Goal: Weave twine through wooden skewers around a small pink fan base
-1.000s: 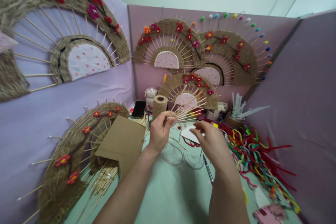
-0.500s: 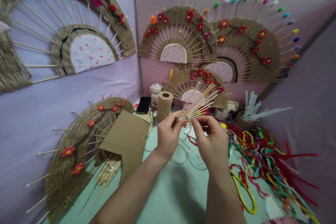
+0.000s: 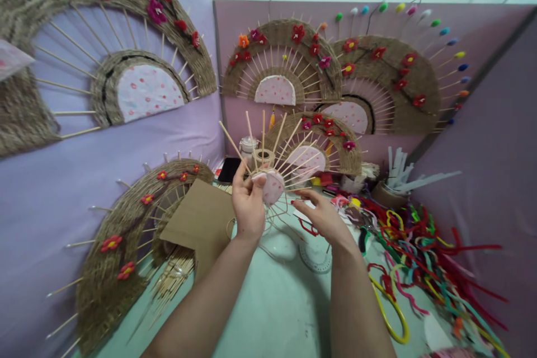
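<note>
My left hand [image 3: 248,204] is closed around a small unfinished fan [image 3: 272,178]: a pink spotted half-disc with wooden sticks fanning up and to the right. The fan is held upright above the pale green table [image 3: 272,302]. My right hand [image 3: 322,215] hovers just right of and below the fan, fingers stretched out and nothing in them. A thin twine strand [image 3: 280,219] loops down from the fan between both hands.
Finished jute fans with red flowers hang on the purple walls [image 3: 289,67] and lean at the left [image 3: 126,246]. A cardboard sheet [image 3: 199,221], loose sticks [image 3: 174,279], a twine spool [image 3: 264,158], a phone [image 3: 230,169] and a pile of coloured pipe cleaners [image 3: 423,251] lie around.
The fan was held flat with sticks pointing right; my left hand has turned it upright, showing the pink half-disc. My right hand let go of it and dropped slightly right.
</note>
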A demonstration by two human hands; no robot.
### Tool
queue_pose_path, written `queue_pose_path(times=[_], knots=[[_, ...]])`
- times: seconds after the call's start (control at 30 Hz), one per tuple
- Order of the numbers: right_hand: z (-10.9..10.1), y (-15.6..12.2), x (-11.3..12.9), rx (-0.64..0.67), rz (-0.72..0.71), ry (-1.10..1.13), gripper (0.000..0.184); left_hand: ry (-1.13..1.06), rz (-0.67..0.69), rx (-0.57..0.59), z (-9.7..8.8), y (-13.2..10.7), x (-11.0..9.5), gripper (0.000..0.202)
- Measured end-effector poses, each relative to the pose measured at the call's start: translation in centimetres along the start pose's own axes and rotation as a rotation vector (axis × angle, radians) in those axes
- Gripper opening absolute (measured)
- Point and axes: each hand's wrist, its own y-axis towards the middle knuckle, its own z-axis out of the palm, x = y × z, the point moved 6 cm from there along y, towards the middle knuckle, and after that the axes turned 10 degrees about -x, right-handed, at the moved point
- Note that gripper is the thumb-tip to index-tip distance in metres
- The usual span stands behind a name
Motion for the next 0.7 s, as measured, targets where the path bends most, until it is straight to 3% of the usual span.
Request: queue_pose_path(times=[0.07, 0.13, 0.23, 0.33, 0.4, 0.57, 0.7], knots=[[0.0, 0.1, 0.4, -0.115, -0.010, -0.043, 0.043, 0.005, 0.022, -0.019, -0.2, 0.3, -0.2, 0.063], [-0.5, -0.3, 1.3, -0.321, -0.054, -0.152, 0.043, 0.018, 0.032, -0.036, -0.3, 0.5, -0.3, 0.060], [-0.5, -1.8, 4.1, -0.587, -0.244, -0.257, 0.037, 0.055, 0.023, -0.030, -0.3, 0.4, -0.1, 0.054], [0.9, -3.3, 7.1, -0.546, -0.507, -0.180, 0.025, 0.106, -0.014, 0.011, 0.1, -0.1, 0.4, 0.047], [1.6, -3.8, 8.0, -0.495, -0.588, -0.154, 0.026, 0.124, -0.041, 0.042, 0.5, -0.7, 0.7, 0.044], [2.6, -3.3, 7.3, -0.330, -0.561, -0.149, 0.031, 0.179, -0.113, 0.089, 0.8, -1.1, 1.7, 0.042], [2.9, -3.0, 6.6, -0.295, -0.524, -0.163, 0.042, 0.257, -0.150, 0.139, 0.6, -0.8, 2.8, 0.035]])
